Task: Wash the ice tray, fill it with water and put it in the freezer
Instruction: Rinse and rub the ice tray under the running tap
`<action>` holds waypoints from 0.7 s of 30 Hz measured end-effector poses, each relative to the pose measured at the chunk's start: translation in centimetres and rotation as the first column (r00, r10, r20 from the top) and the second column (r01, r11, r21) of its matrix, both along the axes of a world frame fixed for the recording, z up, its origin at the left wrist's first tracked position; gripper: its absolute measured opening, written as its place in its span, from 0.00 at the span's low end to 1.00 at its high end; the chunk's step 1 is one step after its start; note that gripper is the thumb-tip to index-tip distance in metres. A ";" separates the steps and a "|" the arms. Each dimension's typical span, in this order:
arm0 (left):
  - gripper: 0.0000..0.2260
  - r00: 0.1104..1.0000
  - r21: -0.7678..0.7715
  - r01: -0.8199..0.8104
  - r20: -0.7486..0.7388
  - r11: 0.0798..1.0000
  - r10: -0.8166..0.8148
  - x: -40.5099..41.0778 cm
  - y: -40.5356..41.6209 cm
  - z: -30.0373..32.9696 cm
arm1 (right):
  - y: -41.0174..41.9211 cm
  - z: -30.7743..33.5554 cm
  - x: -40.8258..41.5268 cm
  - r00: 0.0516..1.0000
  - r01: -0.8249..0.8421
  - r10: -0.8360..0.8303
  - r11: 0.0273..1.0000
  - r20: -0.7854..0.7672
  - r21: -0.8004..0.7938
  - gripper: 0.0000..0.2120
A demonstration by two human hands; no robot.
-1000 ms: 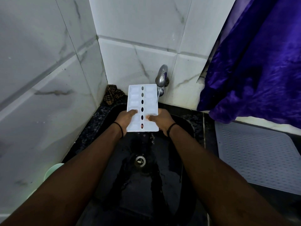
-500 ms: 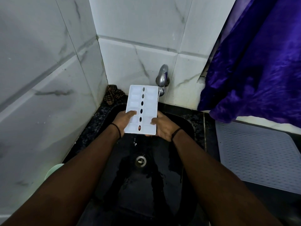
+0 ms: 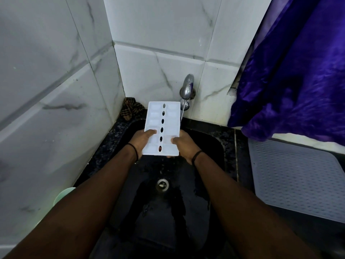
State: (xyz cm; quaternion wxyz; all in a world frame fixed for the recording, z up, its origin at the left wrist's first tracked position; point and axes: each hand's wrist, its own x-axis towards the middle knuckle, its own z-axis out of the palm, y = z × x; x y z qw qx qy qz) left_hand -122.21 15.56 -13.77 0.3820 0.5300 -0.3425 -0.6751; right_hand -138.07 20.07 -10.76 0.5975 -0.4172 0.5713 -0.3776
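Ice tray (image 3: 162, 130) held over the black sink (image 3: 214, 146), far end near the back edge, just left of the tap (image 3: 187, 88). Thin water stream (image 3: 182, 113) runs past the tray's right edge. Left hand (image 3: 142, 140) grips the left side, thumb on top. Right hand (image 3: 183, 144) grips the right side likewise. Grey mat (image 3: 298, 176) on tabletop right of sink; checked cloth (image 3: 131, 108) at back-left corner.

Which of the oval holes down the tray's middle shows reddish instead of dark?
The one nearest the person, last in the ice tray's centre row: reddish hole. The other holes look dark or grey.
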 end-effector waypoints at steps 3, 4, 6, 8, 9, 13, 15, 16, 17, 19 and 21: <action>0.15 0.999 0.001 0.019 -0.048 1.000 -0.019 0.3 0.0 0.3 | 0.0 0.2 -0.4 0.997 -0.067 0.066 0.997 0.034 0.024 0.19; 0.16 0.997 -0.004 0.035 -0.070 0.999 -0.035 0.3 -0.1 0.4 | 0.0 0.0 -0.5 0.996 -0.081 0.079 0.996 0.046 0.031 0.19; 0.18 0.995 -0.013 0.063 -0.083 0.998 -0.064 0.3 -0.4 0.7 | 0.0 -0.5 -0.9 0.994 -0.075 0.070 0.995 0.084 0.062 0.19; 0.18 0.993 -0.023 0.074 -0.091 0.997 -0.075 0.0 -0.5 0.9 | -0.1 -0.5 -1.3 0.993 0.012 -0.022 0.996 0.115 0.088 0.14; 0.18 0.992 -0.038 0.079 -0.092 0.996 -0.082 -0.3 -0.4 1.0 | -0.3 -0.4 -1.4 0.989 0.076 -0.086 0.994 0.122 0.084 0.11; 0.13 0.990 -0.083 0.105 -0.085 0.991 -0.112 -1.3 -0.1 1.3 | -0.9 0.0 -1.9 0.985 0.170 -0.170 0.984 -0.007 0.048 0.18; 0.17 0.986 -0.069 0.128 -0.095 0.989 -0.135 -1.4 0.0 1.1 | -1.2 0.2 -2.1 0.988 0.155 -0.155 0.985 -0.009 0.081 0.19; 0.19 0.984 -0.064 0.140 -0.100 0.988 -0.146 -1.3 0.1 1.0 | -1.3 0.2 -2.2 0.988 0.152 -0.152 0.984 -0.010 0.092 0.17; 0.20 0.983 -0.063 0.145 -0.106 0.987 -0.152 -1.3 0.1 0.8 | -1.5 0.2 -2.3 0.988 0.153 -0.151 0.984 -0.031 0.089 0.16; 0.19 0.983 -0.064 0.137 -0.115 0.989 -0.144 -1.3 0.3 0.6 | -1.8 -0.1 -2.2 0.972 0.149 -0.142 0.989 -0.188 0.024 0.14; 0.17 0.988 -0.067 0.108 -0.100 0.992 -0.114 -1.2 0.4 0.6 | -1.9 -0.3 -1.8 0.900 0.100 -0.120 0.993 -0.419 -0.068 0.13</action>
